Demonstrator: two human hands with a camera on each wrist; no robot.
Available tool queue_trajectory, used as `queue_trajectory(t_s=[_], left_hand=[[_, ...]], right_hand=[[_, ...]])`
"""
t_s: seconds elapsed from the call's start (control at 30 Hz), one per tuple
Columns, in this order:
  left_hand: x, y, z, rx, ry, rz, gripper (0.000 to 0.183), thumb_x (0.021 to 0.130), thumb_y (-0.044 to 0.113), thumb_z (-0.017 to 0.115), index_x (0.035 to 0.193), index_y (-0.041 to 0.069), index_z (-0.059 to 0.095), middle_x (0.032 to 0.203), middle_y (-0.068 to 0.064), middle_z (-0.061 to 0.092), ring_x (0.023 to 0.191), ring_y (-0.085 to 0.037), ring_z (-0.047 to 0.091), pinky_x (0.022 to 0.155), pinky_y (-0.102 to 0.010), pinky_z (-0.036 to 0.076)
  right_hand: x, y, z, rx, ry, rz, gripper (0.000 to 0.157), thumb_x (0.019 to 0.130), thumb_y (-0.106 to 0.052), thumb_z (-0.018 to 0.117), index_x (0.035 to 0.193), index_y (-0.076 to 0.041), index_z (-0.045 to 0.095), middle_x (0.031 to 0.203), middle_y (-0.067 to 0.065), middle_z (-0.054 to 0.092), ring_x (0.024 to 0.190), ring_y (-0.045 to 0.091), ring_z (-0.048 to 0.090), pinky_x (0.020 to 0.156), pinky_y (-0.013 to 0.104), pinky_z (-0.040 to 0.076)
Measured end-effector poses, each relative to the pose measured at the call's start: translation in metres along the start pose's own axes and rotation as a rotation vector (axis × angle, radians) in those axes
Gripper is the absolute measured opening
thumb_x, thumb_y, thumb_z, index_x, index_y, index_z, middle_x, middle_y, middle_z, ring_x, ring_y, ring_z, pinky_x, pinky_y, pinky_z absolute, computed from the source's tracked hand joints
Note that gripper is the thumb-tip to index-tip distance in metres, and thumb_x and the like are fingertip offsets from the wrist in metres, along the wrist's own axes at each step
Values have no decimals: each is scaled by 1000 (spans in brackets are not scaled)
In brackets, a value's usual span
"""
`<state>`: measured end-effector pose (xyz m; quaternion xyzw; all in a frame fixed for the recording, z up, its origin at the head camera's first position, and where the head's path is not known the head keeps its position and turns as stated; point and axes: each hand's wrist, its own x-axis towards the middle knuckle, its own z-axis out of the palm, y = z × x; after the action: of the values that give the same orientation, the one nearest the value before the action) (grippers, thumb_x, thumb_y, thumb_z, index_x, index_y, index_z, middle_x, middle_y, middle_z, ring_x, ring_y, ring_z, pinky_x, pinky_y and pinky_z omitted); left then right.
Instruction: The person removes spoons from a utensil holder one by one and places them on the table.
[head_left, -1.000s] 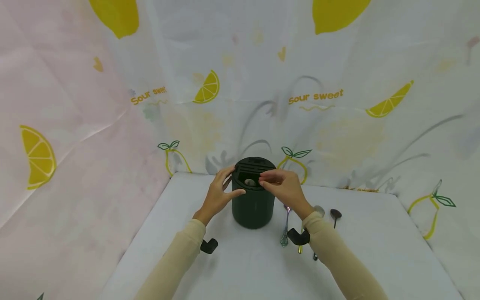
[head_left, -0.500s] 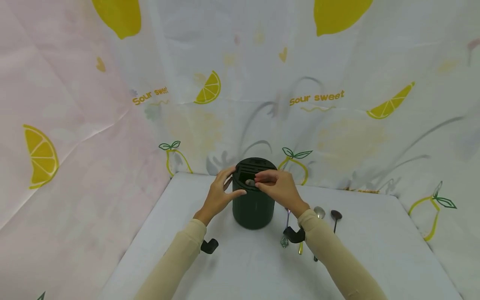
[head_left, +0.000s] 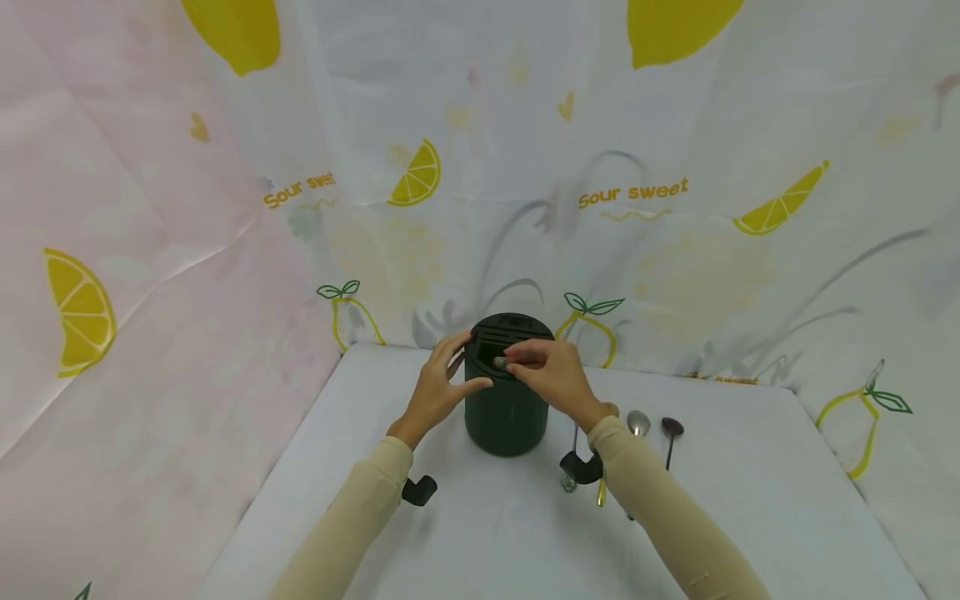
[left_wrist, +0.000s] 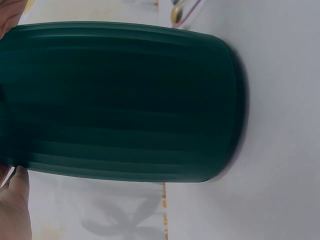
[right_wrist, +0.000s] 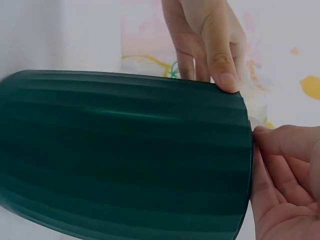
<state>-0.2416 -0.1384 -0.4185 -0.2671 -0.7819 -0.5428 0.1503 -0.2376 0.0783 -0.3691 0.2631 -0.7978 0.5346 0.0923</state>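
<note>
A dark green ribbed canister [head_left: 507,417] stands upright on the table, with a slotted black top and an opening toward me. My left hand [head_left: 435,383] holds its upper left side, thumb at the front and fingers near the rim. Inside the opening shows the small silvery end of what looks like a spoon [head_left: 499,362]. My right hand [head_left: 558,375] reaches over the rim and pinches at that end with thumb and fingers. In the right wrist view, the right fingertips [right_wrist: 262,134] meet at the rim, and the canister wall hides what lies between them.
Right of the canister lie several spoons: one with a silver bowl [head_left: 638,422], a dark spoon [head_left: 672,428], and others partly under my right forearm, including a gold handle [head_left: 602,493]. The white table [head_left: 480,542] meets a lemon-printed backdrop [head_left: 480,250] behind and at the sides.
My right hand has moved left across the opening, bringing its fingertips to the silvery end. More of the spoons now shows beside the right sleeve. My left hand and the canister stay put.
</note>
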Motion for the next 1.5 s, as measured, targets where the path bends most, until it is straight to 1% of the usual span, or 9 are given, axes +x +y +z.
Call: queue_trajectory(t_s=[0.13, 0.63, 0.7, 0.77, 0.9, 0.97, 1.13, 1.37, 1.5], left_hand=[[0, 0, 0, 4, 5, -3, 77, 82, 8, 79, 145, -7, 38, 145, -26, 35, 135, -38, 37, 111, -48, 37], [0, -1, 1, -2, 9, -12, 77, 81, 8, 80, 145, -6, 38, 146, -25, 35, 136, -35, 37, 111, -48, 37], [0, -5, 1, -3, 8, -13, 78, 81, 9, 80, 145, -5, 38, 146, -25, 35, 137, -34, 36, 112, -47, 37], [0, -14, 3, -2, 11, -19, 79, 81, 9, 80, 146, -4, 38, 147, -24, 34, 137, -33, 36, 112, -46, 37], [1, -34, 5, 0, 19, -32, 81, 80, 11, 81, 148, 3, 38, 149, -17, 34, 138, -30, 35, 113, -42, 36], [1, -38, 5, 0, 22, -34, 82, 79, 14, 82, 148, 8, 38, 149, -12, 35, 138, -25, 36, 113, -37, 37], [2, -39, 5, 9, 27, -29, 81, 79, 22, 82, 148, 14, 40, 149, -3, 36, 138, -17, 36, 112, -28, 36], [1, -38, 4, 17, 24, -29, 82, 79, 24, 82, 148, 13, 39, 149, -3, 36, 138, -18, 37, 112, -30, 37], [1, -38, 5, 24, 25, -20, 82, 79, 23, 82, 149, 14, 39, 149, -3, 36, 138, -18, 37, 112, -30, 37]], right_hand=[[5, 22, 3, 7, 24, -9, 18, 84, -3, 77, 101, -2, 75, 95, 7, 73, 79, 15, 71, 70, 24, 61], [11, 14, -8, 19, 82, 4, 18, 84, -5, 77, 102, -2, 75, 92, 10, 74, 83, 21, 71, 73, 27, 61], [12, 10, -11, 30, 87, 4, 18, 84, -4, 77, 102, 0, 75, 93, 12, 73, 84, 24, 71, 74, 27, 61], [11, -2, -14, 33, 89, -4, 18, 85, -1, 76, 102, 4, 74, 94, 16, 73, 85, 27, 71, 75, 26, 61], [9, -30, -23, 38, 99, -8, 19, 84, 3, 74, 102, 9, 72, 96, 21, 71, 88, 33, 70, 75, 22, 60], [8, -39, -27, 32, 107, -16, 19, 84, 3, 74, 103, 10, 71, 96, 22, 71, 88, 34, 70, 75, 20, 59], [11, -51, -35, 37, 122, -42, 19, 85, 4, 73, 103, 9, 71, 96, 22, 71, 89, 33, 70, 78, 21, 59], [16, -56, -47, 85, 122, -92, 19, 84, 5, 74, 101, 11, 71, 95, 25, 70, 87, 35, 69, 76, 20, 59], [16, -60, -53, 84, 121, -87, 19, 85, 3, 74, 102, 10, 71, 96, 23, 70, 86, 30, 70, 75, 20, 59]])
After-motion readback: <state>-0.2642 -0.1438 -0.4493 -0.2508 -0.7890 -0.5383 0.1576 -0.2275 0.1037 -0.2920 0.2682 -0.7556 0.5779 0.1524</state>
